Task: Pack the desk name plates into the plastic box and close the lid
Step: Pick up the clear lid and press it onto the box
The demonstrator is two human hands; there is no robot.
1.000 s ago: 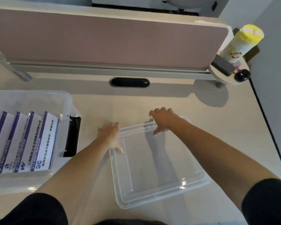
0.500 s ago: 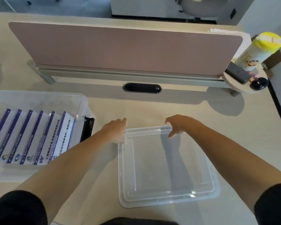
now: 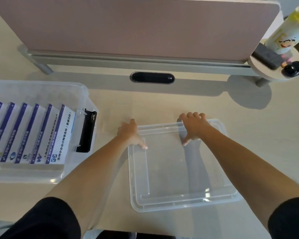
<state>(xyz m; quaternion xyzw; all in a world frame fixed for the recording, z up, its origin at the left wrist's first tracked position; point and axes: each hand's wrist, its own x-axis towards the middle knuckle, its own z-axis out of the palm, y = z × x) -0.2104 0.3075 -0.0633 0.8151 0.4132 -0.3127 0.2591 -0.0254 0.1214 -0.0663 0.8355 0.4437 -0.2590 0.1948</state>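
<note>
A clear plastic lid (image 3: 181, 171) lies flat on the desk in front of me. My left hand (image 3: 130, 133) grips its far left corner, thumb on top. My right hand (image 3: 193, 125) grips its far edge, fingers curled over the rim and thumb on the inside. To the left stands the clear plastic box (image 3: 83, 94) with a black latch (image 3: 87, 131) on its near-right side. Several white name plates with purple stripes (image 3: 40, 133) stand in a row inside the box.
A pink divider panel (image 3: 136, 26) runs along the back of the desk, with a black oval cable slot (image 3: 152, 77) below it. At the back right a small round shelf (image 3: 266, 71) carries a yellow-capped bottle (image 3: 288, 30), a dark phone and a black object.
Both hands stay on the far edge of the lid. The lid has turned slightly and now lies squarer to me; the view has shifted so the box shows more.
</note>
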